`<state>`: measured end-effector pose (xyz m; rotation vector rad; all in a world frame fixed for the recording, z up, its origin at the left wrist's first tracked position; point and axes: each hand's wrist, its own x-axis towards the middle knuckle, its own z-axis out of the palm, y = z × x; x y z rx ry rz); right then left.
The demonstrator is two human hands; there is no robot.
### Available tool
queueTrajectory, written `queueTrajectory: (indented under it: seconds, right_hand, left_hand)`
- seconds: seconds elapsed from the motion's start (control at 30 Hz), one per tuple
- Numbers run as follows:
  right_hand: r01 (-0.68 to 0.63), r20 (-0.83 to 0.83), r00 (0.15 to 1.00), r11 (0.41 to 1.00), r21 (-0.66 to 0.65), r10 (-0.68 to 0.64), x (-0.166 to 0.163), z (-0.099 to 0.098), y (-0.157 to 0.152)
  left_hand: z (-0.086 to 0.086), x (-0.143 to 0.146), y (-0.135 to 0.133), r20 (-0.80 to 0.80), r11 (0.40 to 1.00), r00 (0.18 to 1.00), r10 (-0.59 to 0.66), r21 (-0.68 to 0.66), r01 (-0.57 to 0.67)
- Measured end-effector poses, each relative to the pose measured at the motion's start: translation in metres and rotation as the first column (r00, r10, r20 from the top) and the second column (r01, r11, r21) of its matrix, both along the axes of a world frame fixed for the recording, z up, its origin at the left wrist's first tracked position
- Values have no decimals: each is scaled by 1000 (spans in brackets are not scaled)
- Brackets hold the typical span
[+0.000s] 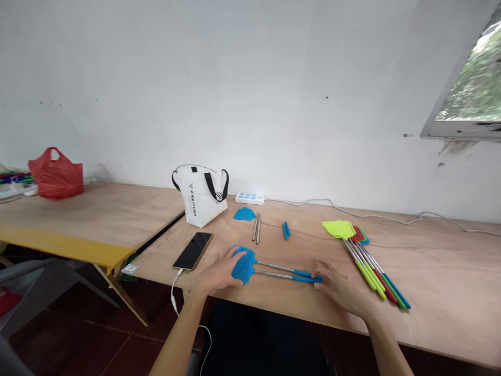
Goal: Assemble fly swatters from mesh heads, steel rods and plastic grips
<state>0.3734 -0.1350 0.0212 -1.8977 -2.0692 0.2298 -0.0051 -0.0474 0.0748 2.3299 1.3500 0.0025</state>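
Note:
Two blue fly swatters with metal shafts lie side by side across the table near its front edge. My left hand is closed around their mesh heads, thumb on top. At the other end, my right hand has its fingers closed on the tips of the blue handles. Behind them lie loose parts: blue swatter heads, two metal rods and two short blue handles. To the right, several whole swatters in yellow, red, green and blue lie in an overlapping fan.
A phone on a white cable lies left of my left hand. Behind it stands a white bag, with a power strip by the wall. A red plastic bag sits on the left table, beyond a gap.

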Motion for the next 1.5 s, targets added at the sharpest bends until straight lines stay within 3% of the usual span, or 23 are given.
queueTrajectory:
  seconds: [0.13,0.3,0.43,0.6,0.83,0.97,1.1,1.17,1.27,1.37,1.5]
  right_hand:
    - [-19,-65,998,999,-28,17,-28,0,6]
    - [-77,-114,990,994,71,85,-58,-12,15]
    - [-77,-126,987,981,175,100,-55,-11,16]
    - [-89,-33,994,937,338,106,-54,8,7]
    - [-140,98,990,849,510,104,-73,19,5]
    - [-113,94,993,845,522,75,-50,17,8]
    - [39,23,998,836,548,-61,5,14,8]
    - [149,-42,988,822,549,-151,31,12,7]
    - [138,-97,990,848,512,-103,50,11,5]
    - [121,-171,984,893,433,-50,53,13,0]
    - [126,-271,960,976,180,-75,47,20,-9]
  left_hand:
    - [-11,28,-8,69,982,986,-154,119,146]
    - [-28,53,-6,125,924,961,-245,331,192]
    - [-21,58,-8,150,875,939,-308,432,218]
    - [-8,67,-20,156,779,917,-366,591,210]
    - [-15,80,-28,174,732,915,-363,661,165]
    - [-11,66,-16,185,714,903,-388,680,168]
    - [3,31,2,178,761,931,-319,634,140]
    - [8,16,7,169,799,944,-285,586,136]
    - [15,8,5,163,821,954,-250,558,120]
    - [20,9,-2,166,795,953,-253,597,107]
    - [25,12,-9,127,716,940,-317,682,150]
